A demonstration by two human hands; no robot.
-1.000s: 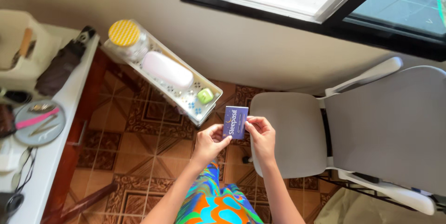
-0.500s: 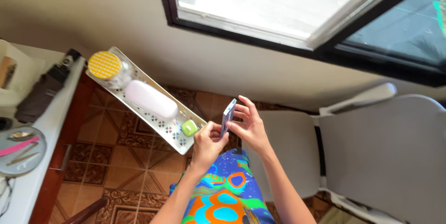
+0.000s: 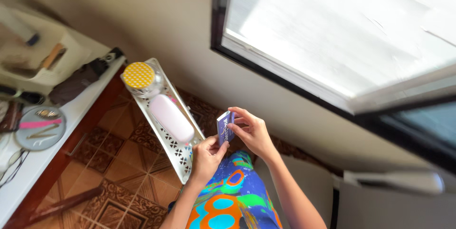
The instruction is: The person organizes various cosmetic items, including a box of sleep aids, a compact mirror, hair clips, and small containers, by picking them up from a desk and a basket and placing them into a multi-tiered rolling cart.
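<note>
Blue box (image 3: 225, 128) stands nearly upright in mid-air, long axis vertical, just right of the white tray (image 3: 178, 155). Left hand (image 3: 207, 155) pinches its lower end from below; right hand (image 3: 251, 131) pinches its upper right edge.

1. One view only, from a camera on the person's head.
2. It looks steeply down and forward, tilted, taking in the floor (image 3: 118, 162), the wall and the window (image 3: 342, 34) above.
3. Both hands sit near, at lower centre; the desk (image 3: 28, 172) edges in at left, the chair (image 3: 380, 200) at lower right.
</note>
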